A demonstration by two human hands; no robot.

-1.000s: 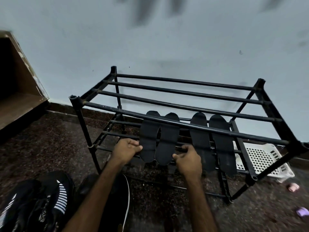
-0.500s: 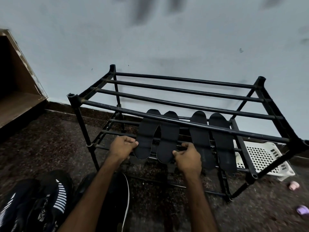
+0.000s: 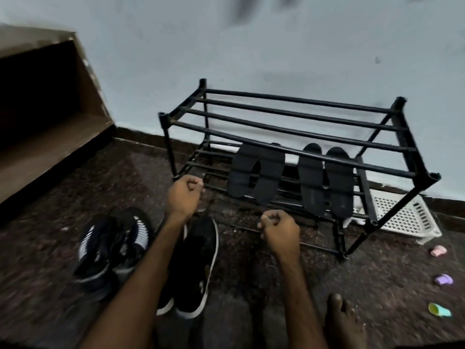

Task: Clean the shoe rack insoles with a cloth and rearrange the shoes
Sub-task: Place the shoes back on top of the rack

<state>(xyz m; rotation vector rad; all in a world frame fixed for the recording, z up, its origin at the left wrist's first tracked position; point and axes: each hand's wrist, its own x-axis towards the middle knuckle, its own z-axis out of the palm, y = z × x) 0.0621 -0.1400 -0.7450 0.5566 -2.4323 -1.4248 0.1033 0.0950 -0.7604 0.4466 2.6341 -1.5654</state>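
Note:
A black metal shoe rack (image 3: 289,114) stands against the pale wall. Its top tier is bare bars. On the lower tier lie two pairs of black insoles: one pair (image 3: 268,181) at the left, overlapping at the toes, and another pair (image 3: 312,182) to its right. My left hand (image 3: 185,197) hovers in front of the rack's left end with fingers curled and nothing in it. Lower and nearer, my right hand (image 3: 280,229) is also curled and holds nothing. A black shoe with a white sole (image 3: 198,263) lies under my left forearm. Dark striped sneakers (image 3: 113,245) lie further left. No cloth is in view.
A white perforated basket (image 3: 407,215) lies behind the rack's right legs. Small pink (image 3: 438,250), purple (image 3: 444,280) and green (image 3: 439,310) objects dot the dark floor at right. A brown wooden shelf unit (image 3: 50,147) stands at left. My bare foot (image 3: 344,321) rests at bottom right.
Both hands have let go of the left pair of insoles and drawn back toward me, now curled. The view has pulled back and swung left, showing more floor and shoes.

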